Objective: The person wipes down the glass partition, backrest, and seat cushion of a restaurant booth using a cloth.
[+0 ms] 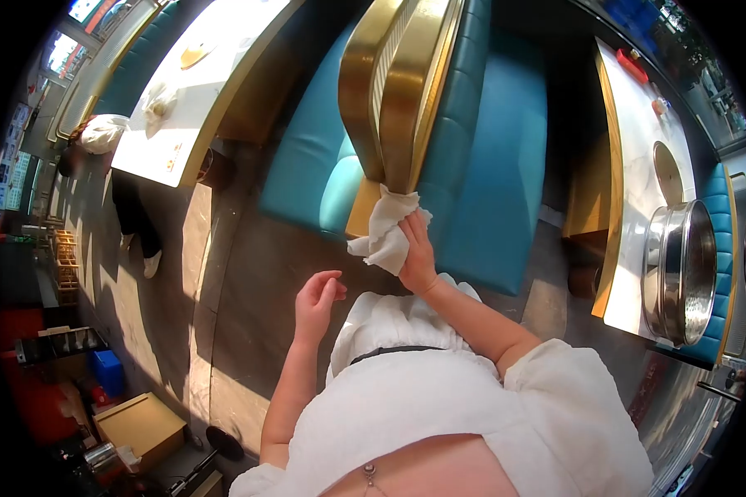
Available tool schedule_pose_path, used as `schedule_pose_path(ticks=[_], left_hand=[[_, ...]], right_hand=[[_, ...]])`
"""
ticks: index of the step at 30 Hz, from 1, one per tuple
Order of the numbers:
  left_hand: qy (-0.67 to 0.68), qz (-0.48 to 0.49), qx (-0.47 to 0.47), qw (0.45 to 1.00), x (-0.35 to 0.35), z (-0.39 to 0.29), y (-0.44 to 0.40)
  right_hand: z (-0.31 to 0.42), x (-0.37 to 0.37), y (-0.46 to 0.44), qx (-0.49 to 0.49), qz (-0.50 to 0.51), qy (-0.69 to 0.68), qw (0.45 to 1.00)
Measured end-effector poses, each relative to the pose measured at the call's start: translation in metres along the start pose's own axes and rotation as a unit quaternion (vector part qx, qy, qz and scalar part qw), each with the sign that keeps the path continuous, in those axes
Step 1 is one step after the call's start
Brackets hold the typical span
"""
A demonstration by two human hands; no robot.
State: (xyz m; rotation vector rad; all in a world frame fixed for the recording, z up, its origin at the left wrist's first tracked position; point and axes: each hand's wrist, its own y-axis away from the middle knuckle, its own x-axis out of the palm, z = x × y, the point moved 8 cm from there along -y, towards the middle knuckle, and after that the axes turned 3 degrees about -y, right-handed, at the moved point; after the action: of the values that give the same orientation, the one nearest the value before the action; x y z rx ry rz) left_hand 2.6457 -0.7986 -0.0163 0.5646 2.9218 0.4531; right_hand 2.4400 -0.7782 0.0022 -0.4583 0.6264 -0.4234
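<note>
R hand [418,253], fingers over wht. cloth [385,235] by gold trim [399,153], L hand [313,308] empty, loosely curled; cloth prob. soft, lt., best gripped mid-bunch.

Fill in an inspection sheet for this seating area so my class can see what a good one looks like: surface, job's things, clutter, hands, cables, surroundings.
Surface: gold-coloured booth divider between teal seats; sunlight glints on it.
Job's things: white cloth, crumpled, against the divider's near end.
Clutter: large metal vessel and red item on the right table; crumpled pale item on the left table.
Hands: right hand lies over the cloth; left hand is raised and empty, fingers loosely curled.
Cables: nothing seen near the hands; lower left too unclear to tell.
Surroundings: another person beside the left table; blue container and brown box at lower left.
</note>
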Motion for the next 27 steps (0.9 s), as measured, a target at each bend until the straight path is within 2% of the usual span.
schedule_pose_path(ticks=[1,3,4,5,6,9,10,12,13,15,16,18,19,20,22,23,24,25,27], left_hand=[[-0.001,0.001,0.003,1.000,0.001,-0.005,-0.002],[-0.014,0.001,0.012,1.000,0.002,-0.017,-0.007],[-0.016,-0.004,0.015,1.000,0.003,-0.021,-0.009],[-0.025,-0.007,0.031,0.999,0.002,-0.026,-0.012],[-0.031,-0.004,0.032,0.999,0.003,-0.030,-0.015],[-0.036,-0.007,0.026,0.999,0.009,-0.039,-0.023],[-0.037,-0.012,0.033,0.999,0.011,-0.043,-0.026],[-0.040,-0.015,0.044,0.998,0.017,-0.051,-0.032],[-0.042,-0.018,0.052,0.998,0.020,-0.056,-0.035],[-0.048,-0.014,0.063,0.997,0.026,-0.063,-0.044],[-0.031,-0.026,0.082,0.996,0.026,-0.068,-0.050],[-0.017,-0.035,0.106,0.994,0.029,-0.079,-0.062],[-0.022,-0.046,0.123,0.991,0.028,-0.089,-0.065],[-0.027,-0.058,0.139,0.988,0.028,-0.098,-0.068],[-0.036,-0.059,0.149,0.986,0.030,-0.111,-0.073],[-0.040,-0.058,0.161,0.984,0.031,-0.119,-0.076],[-0.040,-0.058,0.165,0.984,0.033,-0.124,-0.081],[-0.040,-0.073,0.180,0.980,0.031,-0.129,-0.082],[-0.025,-0.070,0.206,0.976,0.033,-0.147,-0.081]], right_hand=[[0.001,0.000,0.000,0.001,-0.011,-0.003,1.000],[-0.014,-0.004,0.000,0.096,-0.067,-0.201,0.973],[-0.005,-0.013,-0.012,0.096,-0.074,-0.204,0.972],[-0.015,-0.023,-0.013,0.205,-0.151,-0.383,0.888],[-0.024,-0.023,-0.010,0.301,-0.220,-0.542,0.753],[-0.062,-0.059,-0.029,0.381,-0.338,-0.594,0.622],[-0.071,-0.078,-0.043,0.343,-0.337,-0.620,0.620],[-0.071,-0.109,-0.074,0.185,-0.241,-0.633,0.712],[-0.072,-0.104,-0.075,0.185,-0.245,-0.633,0.710],[-0.069,-0.076,-0.079,0.262,-0.167,-0.396,0.864],[-0.067,-0.051,-0.077,0.235,-0.113,-0.383,0.886],[-0.048,-0.016,-0.069,0.133,-0.119,-0.228,0.957],[-0.047,-0.004,-0.066,0.118,-0.062,-0.197,0.971],[-0.056,0.002,-0.071,0.116,-0.064,-0.198,0.971],[-0.085,0.009,-0.082,0.158,-0.151,-0.333,0.917],[-0.104,0.016,-0.089,0.153,-0.170,-0.308,0.924],[-0.122,0.015,-0.108,0.164,-0.195,-0.351,0.901],[-0.141,0.014,-0.130,0.175,-0.218,-0.395,0.875],[-0.186,0.015,-0.180,0.170,-0.220,-0.559,0.781]])
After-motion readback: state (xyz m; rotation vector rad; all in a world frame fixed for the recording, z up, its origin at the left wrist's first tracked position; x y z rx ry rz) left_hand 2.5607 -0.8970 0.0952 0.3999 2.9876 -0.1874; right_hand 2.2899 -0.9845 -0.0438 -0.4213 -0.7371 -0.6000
